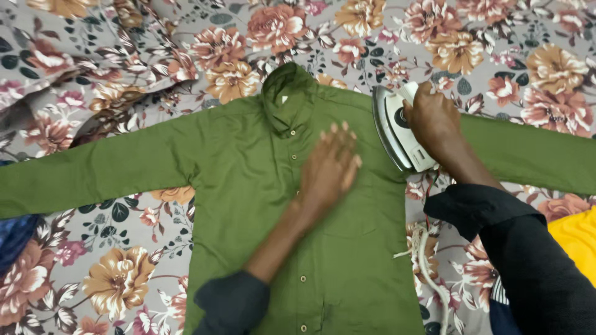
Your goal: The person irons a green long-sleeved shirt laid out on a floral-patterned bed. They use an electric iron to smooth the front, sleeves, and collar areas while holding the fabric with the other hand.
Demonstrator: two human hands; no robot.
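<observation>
A green shirt point(248, 186) lies buttoned and spread flat on the floral sheet point(118, 273), collar toward 12 o'clock; the left hand point(329, 167) presses flat on its chest, grip apart, fingers spread; at 2 o'clock the right hand point(434, 121) has its grip clamped on a white iron point(394, 127), tilted at the shirt's shoulder.

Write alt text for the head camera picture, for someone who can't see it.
A person's right hand grips a white iron tilted on its edge at the shoulder of a green shirt, while the left hand presses flat on the shirt's chest. The shirt lies spread, sleeves out, on a floral sheet.
</observation>
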